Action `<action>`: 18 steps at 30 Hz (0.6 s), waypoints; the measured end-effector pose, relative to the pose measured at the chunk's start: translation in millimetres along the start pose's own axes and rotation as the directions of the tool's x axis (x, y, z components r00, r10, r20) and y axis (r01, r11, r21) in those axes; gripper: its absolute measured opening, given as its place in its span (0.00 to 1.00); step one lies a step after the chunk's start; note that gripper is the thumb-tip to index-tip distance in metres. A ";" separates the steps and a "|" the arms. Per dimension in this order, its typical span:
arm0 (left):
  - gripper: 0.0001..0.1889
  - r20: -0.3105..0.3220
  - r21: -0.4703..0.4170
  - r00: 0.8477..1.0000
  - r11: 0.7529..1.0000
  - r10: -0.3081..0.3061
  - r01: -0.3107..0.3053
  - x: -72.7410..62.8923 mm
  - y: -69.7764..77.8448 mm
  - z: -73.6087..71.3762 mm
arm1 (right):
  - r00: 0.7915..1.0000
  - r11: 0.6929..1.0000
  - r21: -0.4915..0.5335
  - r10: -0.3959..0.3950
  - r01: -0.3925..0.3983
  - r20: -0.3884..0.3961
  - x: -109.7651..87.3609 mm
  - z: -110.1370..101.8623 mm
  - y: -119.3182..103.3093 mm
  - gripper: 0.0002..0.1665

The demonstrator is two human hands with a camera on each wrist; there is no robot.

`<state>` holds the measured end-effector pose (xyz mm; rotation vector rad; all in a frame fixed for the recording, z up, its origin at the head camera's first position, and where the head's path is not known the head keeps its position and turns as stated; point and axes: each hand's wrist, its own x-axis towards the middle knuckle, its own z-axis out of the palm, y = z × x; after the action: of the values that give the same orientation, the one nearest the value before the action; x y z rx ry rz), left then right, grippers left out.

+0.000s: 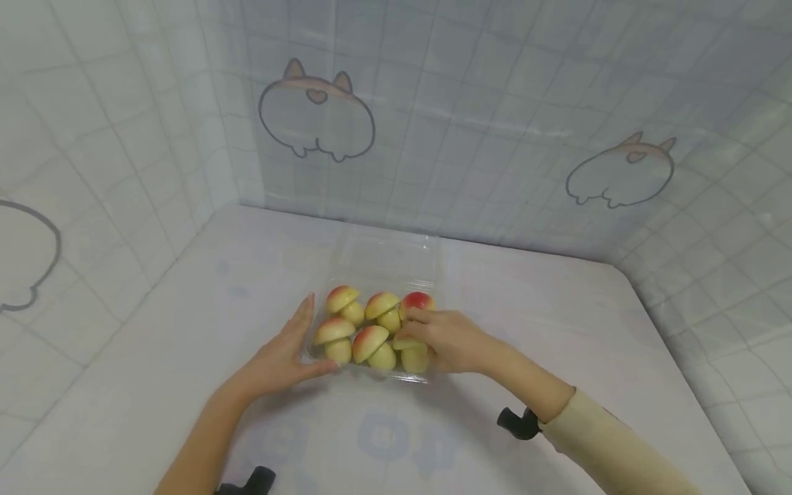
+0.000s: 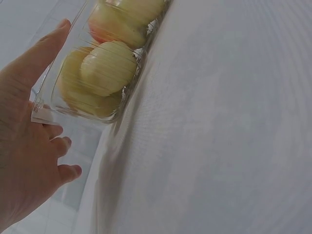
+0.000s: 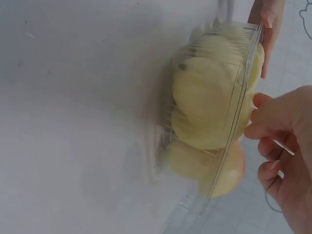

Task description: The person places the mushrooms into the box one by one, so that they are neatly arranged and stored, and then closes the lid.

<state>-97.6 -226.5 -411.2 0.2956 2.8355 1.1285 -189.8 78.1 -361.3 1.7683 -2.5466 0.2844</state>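
Observation:
A clear plastic clamshell box (image 1: 388, 258) lies with its lid folded back, holding two rows of yellow mushroom-shaped pieces with reddish caps. My left hand (image 1: 278, 364) rests against the box's left front corner. Its thumb lies along the front and a straight finger along the left side; in the left wrist view, the other fingers bend loosely below the rim. With thumb and fingers, my right hand (image 1: 454, 340) pinches the cap of the front right mushroom-shaped piece (image 1: 414, 359), partly covering it. Behind this hand sits the back right piece (image 1: 417, 300), its red cap showing.
The box stands on a pale table (image 1: 526, 302) with faint printed marks. A white tiled-pattern backdrop (image 1: 470, 124) with cartoon animal drawings rises behind and at both sides. Black wrist-mounted devices (image 1: 518, 423) show near both forearms.

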 end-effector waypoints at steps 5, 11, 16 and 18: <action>0.63 -0.002 -0.007 1.000 1.000 0.001 -0.001 0.4 -0.9 -1.0 | 0.999 0.999 0.017 0.051 -0.051 0.009 4.5 -0.6 -1.5 0.22; 0.63 -0.006 -0.016 1.000 1.000 0.004 -0.004 -0.3 -2.4 1.3 | 0.979 0.971 -0.138 0.202 -0.198 0.015 8.0 5.0 -9.3 0.29; 0.63 -0.005 -0.004 1.000 1.000 0.008 -0.008 0.6 -1.1 0.3 | 0.969 0.969 -0.069 0.239 -0.236 0.053 5.8 2.1 -7.7 0.29; 0.63 -0.002 0.002 1.000 1.000 0.011 -0.011 0.9 -0.5 -0.3 | 0.966 0.966 -0.004 0.257 -0.257 0.030 5.1 -4.9 -2.7 0.25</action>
<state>-98.6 -226.9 -411.3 0.3111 2.8403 1.1296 -189.5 73.3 -355.4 1.4495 -2.7981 0.2650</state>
